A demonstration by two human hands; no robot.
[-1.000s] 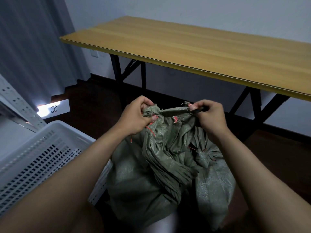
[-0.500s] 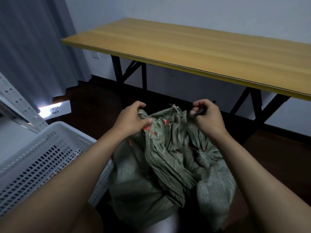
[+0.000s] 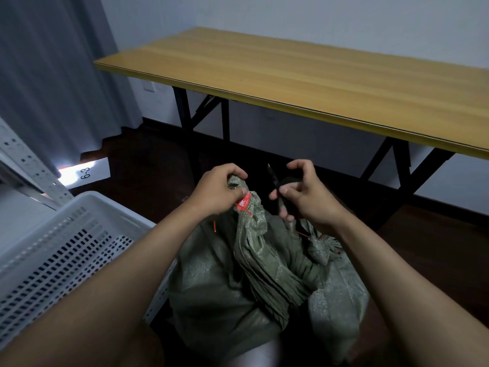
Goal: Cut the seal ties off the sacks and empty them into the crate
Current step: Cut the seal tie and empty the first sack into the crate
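while the left hand (image 3: 215,193) grips the sack (image 3: 238,274) neck, the right hand (image 3: 304,196) holds what may be scissors (image 3: 274,180)

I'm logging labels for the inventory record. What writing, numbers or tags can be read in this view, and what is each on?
"6-3": black digits on the white floor label below the curtain, turned sideways.
Red seal tag at the neck of the green sack, pinched by the left hand: white print, too small and blurred to read.
Nothing readable on the white crate, the table or the dark cutter in the right hand.
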